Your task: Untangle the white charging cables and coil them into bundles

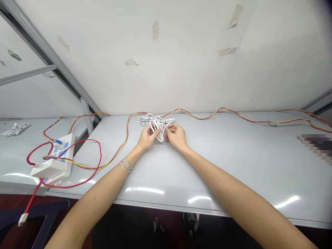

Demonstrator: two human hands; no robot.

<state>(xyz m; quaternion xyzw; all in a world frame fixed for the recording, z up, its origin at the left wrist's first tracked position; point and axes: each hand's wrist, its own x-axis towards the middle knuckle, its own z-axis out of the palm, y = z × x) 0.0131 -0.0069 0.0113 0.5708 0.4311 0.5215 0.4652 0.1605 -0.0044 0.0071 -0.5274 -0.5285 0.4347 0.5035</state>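
A looped white cable (156, 126) is gripped by my left hand (147, 138), whose thumb presses on the coils. My right hand (176, 136) is closed in a pinch on a strand of the same cable, just right of the loops. Right behind both hands, near the wall, a bundle of white cables (168, 120) with dark ties lies on the grey table (160, 173). Parts of the held cable are hidden by my fingers.
On the left, a white power strip (67, 148) carries a white adapter (50, 168) and looping red cable (100, 152). Red and yellow wires (202, 118) run along the wall. Another white cable bundle (17, 129) lies far left; a blurred object (317, 143) is at the right.
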